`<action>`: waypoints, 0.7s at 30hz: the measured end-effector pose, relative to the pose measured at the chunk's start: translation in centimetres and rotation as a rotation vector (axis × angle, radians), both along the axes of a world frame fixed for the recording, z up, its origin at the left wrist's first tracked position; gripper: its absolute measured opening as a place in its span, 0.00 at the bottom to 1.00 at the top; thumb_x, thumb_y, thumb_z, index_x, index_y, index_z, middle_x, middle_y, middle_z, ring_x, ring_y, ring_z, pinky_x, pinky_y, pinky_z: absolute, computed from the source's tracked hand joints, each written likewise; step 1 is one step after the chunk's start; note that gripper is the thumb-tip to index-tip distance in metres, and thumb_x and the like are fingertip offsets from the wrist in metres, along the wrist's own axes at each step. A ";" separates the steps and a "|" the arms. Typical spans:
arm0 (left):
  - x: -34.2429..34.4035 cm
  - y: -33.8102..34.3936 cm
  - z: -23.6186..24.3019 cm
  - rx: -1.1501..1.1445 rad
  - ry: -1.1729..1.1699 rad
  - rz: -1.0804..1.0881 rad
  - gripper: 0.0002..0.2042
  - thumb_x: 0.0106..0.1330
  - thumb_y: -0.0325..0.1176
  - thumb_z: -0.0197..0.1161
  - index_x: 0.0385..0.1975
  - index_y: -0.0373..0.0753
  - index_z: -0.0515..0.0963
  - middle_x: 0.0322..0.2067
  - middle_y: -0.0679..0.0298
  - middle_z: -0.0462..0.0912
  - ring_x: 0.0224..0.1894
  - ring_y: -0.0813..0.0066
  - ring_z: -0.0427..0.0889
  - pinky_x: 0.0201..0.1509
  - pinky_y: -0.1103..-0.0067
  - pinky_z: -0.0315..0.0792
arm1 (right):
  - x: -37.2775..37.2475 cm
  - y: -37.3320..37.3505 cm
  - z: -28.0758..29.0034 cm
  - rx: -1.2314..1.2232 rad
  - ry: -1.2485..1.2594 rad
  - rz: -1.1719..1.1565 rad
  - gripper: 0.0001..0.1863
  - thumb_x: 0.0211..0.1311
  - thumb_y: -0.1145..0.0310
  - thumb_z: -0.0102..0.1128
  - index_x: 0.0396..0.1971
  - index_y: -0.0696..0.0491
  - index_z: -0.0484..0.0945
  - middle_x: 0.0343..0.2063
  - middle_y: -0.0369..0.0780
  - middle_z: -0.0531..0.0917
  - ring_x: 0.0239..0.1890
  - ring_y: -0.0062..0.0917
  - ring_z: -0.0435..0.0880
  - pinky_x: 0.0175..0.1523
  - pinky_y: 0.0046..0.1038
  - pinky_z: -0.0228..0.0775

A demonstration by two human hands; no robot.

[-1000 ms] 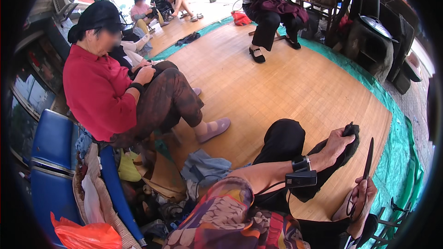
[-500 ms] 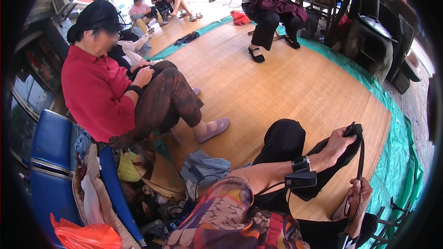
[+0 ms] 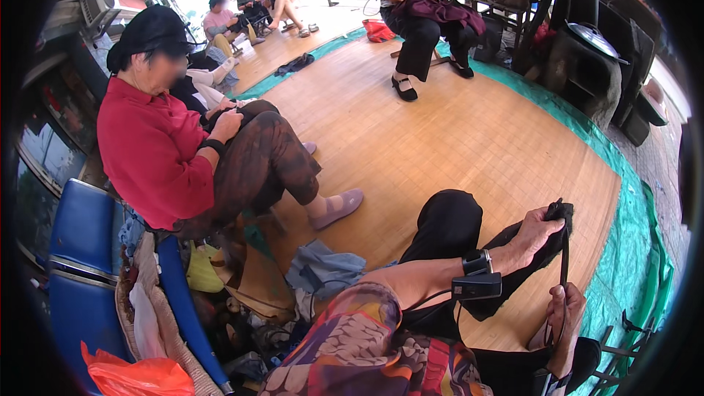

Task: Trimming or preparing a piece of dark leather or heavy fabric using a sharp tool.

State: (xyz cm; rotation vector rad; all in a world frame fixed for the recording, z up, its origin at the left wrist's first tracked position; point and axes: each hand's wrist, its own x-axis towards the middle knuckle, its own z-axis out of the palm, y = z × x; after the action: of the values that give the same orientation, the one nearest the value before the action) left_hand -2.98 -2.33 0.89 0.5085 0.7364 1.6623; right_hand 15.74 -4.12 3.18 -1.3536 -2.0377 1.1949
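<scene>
My left hand (image 3: 535,238) pinches a small dark piece of fuzzy material (image 3: 559,216) over my black-trousered legs (image 3: 447,224); a black watch-like band and a boxy device with a cable (image 3: 477,286) are on that forearm. My right hand (image 3: 566,319), lower at the right, is closed on long black scissors (image 3: 563,264), whose blades point up at the dark piece; their tips are hard to make out against it.
A co-worker in a red top (image 3: 154,147) sits at left; another holds maroon cloth (image 3: 440,11) across the mat (image 3: 411,147); others sit farther back. Blue seats (image 3: 81,220), a red bag (image 3: 132,367) and piled cloth (image 3: 323,268) are lower left. A stove-like drum (image 3: 587,73) stands at right.
The scissors have swung left and up against the dark piece in my left hand. My right hand moved slightly left. The person across brought both hands together on the maroon cloth.
</scene>
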 end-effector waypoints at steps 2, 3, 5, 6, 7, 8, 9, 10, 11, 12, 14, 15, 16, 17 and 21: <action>0.0 -0.1 0.2 -0.001 -0.018 0.005 0.04 0.60 0.29 0.58 0.32 0.37 0.75 0.25 0.72 0.77 0.24 0.88 0.73 0.26 0.88 0.66 | 0.0 0.0 0.0 -0.010 -0.004 0.004 0.28 0.55 0.41 0.53 0.19 0.55 0.69 0.08 0.33 0.67 0.11 0.16 0.65 0.17 0.21 0.53; -0.1 -0.2 0.0 -0.014 0.020 -0.016 0.04 0.60 0.29 0.58 0.32 0.37 0.75 0.25 0.72 0.77 0.25 0.88 0.73 0.26 0.88 0.67 | 0.0 0.0 -0.2 0.003 -0.004 0.003 0.27 0.56 0.42 0.53 0.20 0.55 0.69 0.08 0.33 0.67 0.11 0.15 0.64 0.16 0.20 0.52; -0.1 -0.2 0.3 -0.026 0.055 -0.048 0.04 0.61 0.29 0.58 0.32 0.38 0.75 0.25 0.72 0.77 0.25 0.87 0.74 0.27 0.88 0.67 | 0.2 0.1 -0.3 0.017 -0.008 -0.009 0.27 0.56 0.42 0.53 0.21 0.55 0.70 0.08 0.32 0.67 0.11 0.14 0.63 0.16 0.19 0.51; 0.0 -0.2 0.5 -0.033 0.019 -0.031 0.04 0.61 0.29 0.58 0.33 0.38 0.75 0.25 0.71 0.77 0.25 0.87 0.74 0.27 0.88 0.68 | 0.3 0.1 -0.1 -0.023 0.084 -0.019 0.26 0.56 0.42 0.53 0.22 0.55 0.70 0.08 0.32 0.66 0.10 0.13 0.61 0.16 0.18 0.49; 0.0 -0.3 0.7 -0.040 -0.015 -0.008 0.04 0.61 0.29 0.57 0.33 0.38 0.75 0.25 0.71 0.78 0.25 0.86 0.74 0.27 0.88 0.68 | 0.4 0.1 0.3 -0.063 0.178 -0.023 0.26 0.56 0.43 0.53 0.23 0.55 0.71 0.08 0.31 0.66 0.09 0.11 0.59 0.15 0.17 0.48; -0.2 -0.1 0.3 -0.040 -0.015 -0.006 0.04 0.61 0.29 0.57 0.33 0.38 0.75 0.25 0.71 0.78 0.25 0.86 0.74 0.27 0.88 0.68 | 0.3 0.0 0.7 -0.063 0.179 -0.020 0.26 0.56 0.43 0.53 0.23 0.55 0.71 0.08 0.31 0.66 0.09 0.11 0.59 0.15 0.17 0.48; -0.5 0.4 -0.3 -0.009 -0.056 0.015 0.05 0.61 0.29 0.57 0.34 0.38 0.75 0.26 0.71 0.78 0.25 0.86 0.75 0.28 0.87 0.69 | 0.1 -0.2 1.2 -0.041 0.276 -0.059 0.26 0.56 0.43 0.53 0.24 0.55 0.71 0.08 0.31 0.66 0.09 0.11 0.58 0.15 0.16 0.47; -0.6 0.6 -0.3 0.022 -0.098 0.032 0.05 0.61 0.29 0.57 0.35 0.38 0.75 0.26 0.71 0.78 0.25 0.85 0.75 0.28 0.87 0.69 | 0.0 -0.3 1.4 -0.017 0.372 -0.101 0.26 0.56 0.43 0.54 0.24 0.55 0.72 0.08 0.31 0.66 0.09 0.10 0.57 0.15 0.15 0.46; -0.5 0.6 -0.3 0.013 -0.099 0.030 0.06 0.61 0.28 0.56 0.36 0.37 0.75 0.27 0.70 0.78 0.26 0.85 0.75 0.28 0.87 0.70 | 0.3 0.0 1.3 -0.011 0.354 -0.082 0.26 0.57 0.44 0.53 0.24 0.56 0.72 0.08 0.31 0.66 0.09 0.10 0.58 0.14 0.15 0.46; -0.4 0.6 -0.4 0.014 -0.101 0.028 0.06 0.61 0.28 0.56 0.36 0.37 0.75 0.27 0.70 0.78 0.26 0.85 0.75 0.28 0.87 0.70 | 0.5 0.2 1.1 -0.010 0.352 -0.084 0.26 0.57 0.44 0.53 0.24 0.56 0.72 0.08 0.31 0.66 0.09 0.10 0.58 0.14 0.15 0.46; -0.3 0.1 0.1 -0.038 -0.079 -0.013 0.05 0.61 0.28 0.56 0.36 0.37 0.75 0.27 0.70 0.78 0.27 0.85 0.75 0.29 0.87 0.70 | 0.5 0.5 0.4 -0.066 0.179 -0.029 0.26 0.56 0.44 0.54 0.23 0.56 0.72 0.08 0.31 0.66 0.09 0.10 0.58 0.14 0.15 0.46; -0.2 0.1 0.0 -0.040 -0.078 -0.015 0.05 0.61 0.28 0.56 0.36 0.37 0.75 0.27 0.70 0.78 0.27 0.85 0.75 0.29 0.87 0.70 | 0.3 0.4 0.3 -0.070 0.124 -0.023 0.26 0.56 0.43 0.54 0.22 0.55 0.71 0.08 0.31 0.66 0.09 0.12 0.61 0.15 0.16 0.48; -0.2 0.2 -0.1 -0.017 -0.073 -0.003 0.05 0.61 0.28 0.56 0.35 0.37 0.75 0.27 0.70 0.78 0.27 0.85 0.75 0.29 0.87 0.70 | 0.3 0.3 0.1 -0.070 0.123 -0.024 0.26 0.56 0.43 0.54 0.22 0.55 0.71 0.08 0.31 0.66 0.09 0.12 0.61 0.15 0.16 0.48; -0.1 0.2 -0.2 0.007 -0.069 0.009 0.05 0.61 0.28 0.56 0.35 0.37 0.75 0.27 0.70 0.78 0.27 0.85 0.75 0.29 0.87 0.69 | 0.2 0.2 -0.2 -0.056 0.085 -0.014 0.27 0.56 0.42 0.54 0.21 0.56 0.71 0.07 0.32 0.67 0.10 0.12 0.62 0.15 0.17 0.49; 0.2 0.3 -0.1 0.015 -0.049 0.014 0.05 0.61 0.28 0.56 0.34 0.37 0.75 0.27 0.71 0.78 0.27 0.86 0.75 0.28 0.87 0.69 | 0.1 0.3 -0.1 -0.034 0.027 -0.009 0.28 0.55 0.41 0.53 0.20 0.56 0.70 0.07 0.33 0.68 0.10 0.14 0.65 0.16 0.19 0.52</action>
State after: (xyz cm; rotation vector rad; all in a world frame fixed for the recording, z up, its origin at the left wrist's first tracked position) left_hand -2.83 -2.07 0.74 0.4723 0.6938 1.6885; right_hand 15.88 -3.83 3.06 -1.3535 -1.9997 1.2430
